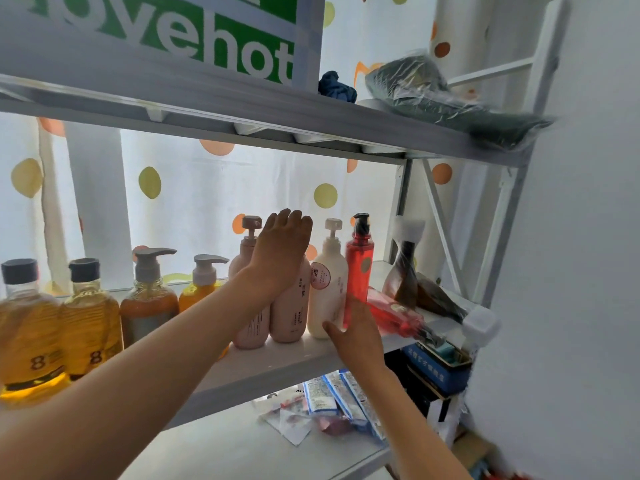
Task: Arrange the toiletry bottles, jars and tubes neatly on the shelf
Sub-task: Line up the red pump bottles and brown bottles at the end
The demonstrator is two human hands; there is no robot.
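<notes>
Crowding pink bottle [289, 306], left hand [280, 251]; right hand [356, 327] near shelf edge [277, 372].

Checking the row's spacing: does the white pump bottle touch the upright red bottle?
Touching. The head view shows the white pump bottle pressed against the upright red bottle, no gap.

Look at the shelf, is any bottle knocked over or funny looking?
Yes. On the middle shelf, one red pump bottle lies on its side at the right, while its twin stands upright. A plastic-wrapped brown bottle lies down there too. The rest stand in a row.
</notes>
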